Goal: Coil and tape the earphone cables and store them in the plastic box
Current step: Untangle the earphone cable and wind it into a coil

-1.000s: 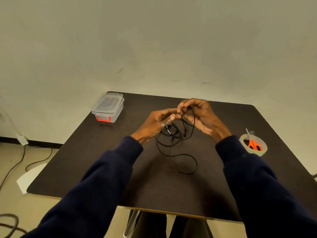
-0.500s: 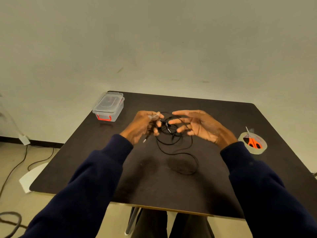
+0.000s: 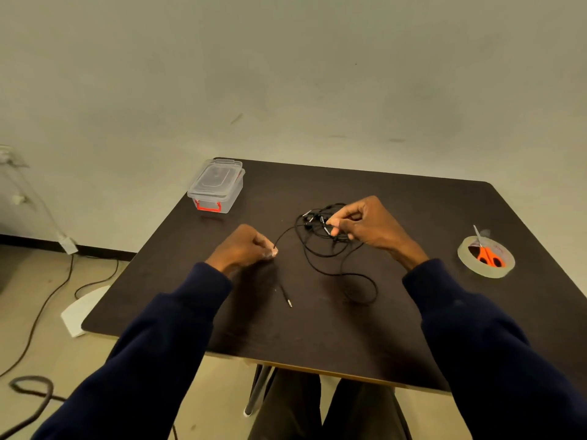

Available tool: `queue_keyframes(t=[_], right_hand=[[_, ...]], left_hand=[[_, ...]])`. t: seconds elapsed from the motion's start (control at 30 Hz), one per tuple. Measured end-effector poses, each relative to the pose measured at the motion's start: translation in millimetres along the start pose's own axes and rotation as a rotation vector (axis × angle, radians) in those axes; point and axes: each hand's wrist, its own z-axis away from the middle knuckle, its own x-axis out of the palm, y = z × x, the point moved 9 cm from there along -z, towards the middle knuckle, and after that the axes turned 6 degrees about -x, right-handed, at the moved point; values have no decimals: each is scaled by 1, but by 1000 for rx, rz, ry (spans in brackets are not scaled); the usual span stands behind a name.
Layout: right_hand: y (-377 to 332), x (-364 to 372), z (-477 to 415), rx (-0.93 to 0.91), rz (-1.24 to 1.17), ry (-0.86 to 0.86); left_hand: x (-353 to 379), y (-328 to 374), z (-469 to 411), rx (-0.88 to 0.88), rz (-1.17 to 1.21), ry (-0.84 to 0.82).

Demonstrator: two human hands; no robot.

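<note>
A tangle of black earphone cables (image 3: 330, 252) lies in the middle of the dark table (image 3: 317, 338). My left hand (image 3: 244, 247) pinches one strand near its plug end; the jack plug (image 3: 288, 302) hangs down onto the table below it. My right hand (image 3: 362, 225) pinches the cables at the earbud end of the tangle. A loose loop (image 3: 365, 290) trails toward me. The clear plastic box (image 3: 216, 188) with a red latch sits shut at the table's far left corner.
A roll of tape (image 3: 486, 260) lies at the right edge with orange-handled scissors (image 3: 487, 255) resting on it. Cords run over the floor at the left, near a white sheet (image 3: 82, 308). A wall stands behind the table.
My hands have moved apart. The left hand has pulled one strand out to the left and toward me, so the plug now lies free on the table. The right hand closed on the tangle.
</note>
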Motion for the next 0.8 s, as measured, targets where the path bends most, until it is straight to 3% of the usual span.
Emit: queue_keyframes(t=[0.13, 0.23, 0.33, 0.4, 0.57, 0.7, 0.8], right_hand=[[-6, 28, -6, -40, 0, -51], [-16, 38, -9, -71, -32, -56], [-23, 41, -9, -67, -60, -38], [-21, 36, -6, -44, -51, -38], [-2, -6, 14, 0, 31, -2], [2, -19, 25, 16, 37, 3], [-9, -1, 20, -4, 41, -10]], left_hand=[[-13, 28, -2, 190, -185, 122], [2, 63, 9, 439, -39, 0], [11, 71, 6, 492, 37, -14], [2, 63, 1, 449, 157, 40], [-49, -4, -5, 90, 483, 230], [-59, -39, -5, -53, 271, 137], [-56, -22, -3, 63, 17, 168]])
